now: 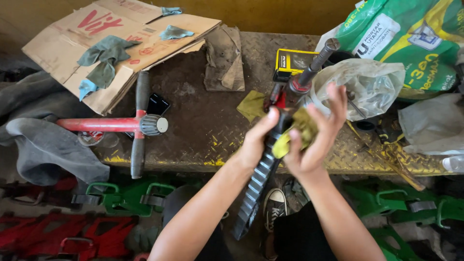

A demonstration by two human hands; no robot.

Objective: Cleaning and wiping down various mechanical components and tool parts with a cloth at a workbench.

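My left hand [255,141] grips a long black toothed bar [253,191] near its upper end; the bar slants down toward me. A dark rod with a red collar [309,72] sticks up from its top. My right hand [316,135] presses a yellow-green rag [297,133] against the bar just above my left hand. Both hands are over the front edge of a worn metal bench [203,121].
A red handled tool with black grips [137,124] lies on the bench at left, beside flattened cardboard [116,43] with grey rags. A yellow box [290,62], plastic bags [362,84] and a green sack [415,38] sit at right. Green and red frames [125,198] lie below.
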